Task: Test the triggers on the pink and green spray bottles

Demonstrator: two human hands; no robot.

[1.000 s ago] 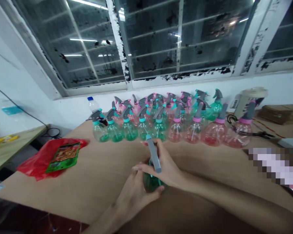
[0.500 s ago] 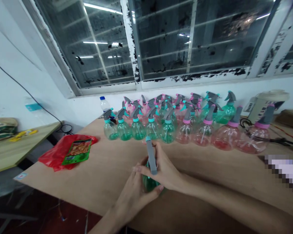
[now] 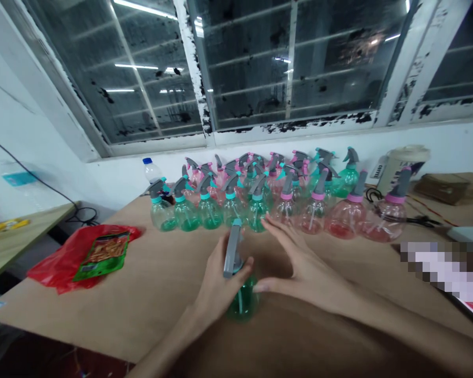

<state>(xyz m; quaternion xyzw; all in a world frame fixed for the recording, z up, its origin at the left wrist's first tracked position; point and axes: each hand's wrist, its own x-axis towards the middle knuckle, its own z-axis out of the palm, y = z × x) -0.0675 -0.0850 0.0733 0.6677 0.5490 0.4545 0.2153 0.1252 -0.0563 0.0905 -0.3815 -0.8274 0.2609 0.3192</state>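
A green see-through spray bottle [image 3: 245, 302] with a grey and teal trigger head stands near the middle of the table. My left hand [image 3: 223, 270] is wrapped round its neck from the left, the thumb lying across just under the grey head. My right hand [image 3: 297, 262] is apart on the bottle's right, thumb and fingers spread wide, with nothing in it. Behind the hands runs a row of more spray bottles: green ones [image 3: 211, 214] on the left and pink ones [image 3: 346, 218] on the right.
On the table's left lies a red plastic bag [image 3: 59, 257] with a green snack packet [image 3: 102, 254] on it. A water bottle [image 3: 152, 172], a cream coffee cup [image 3: 402, 163], black cables [image 3: 413, 219] and a cardboard box [image 3: 443, 188] stand or lie at the back. A blurred-out object is at right.
My right hand has let go of the spray bottle's head and opened out to the right. My left hand has shifted up to the neck. The view has turned slightly right.
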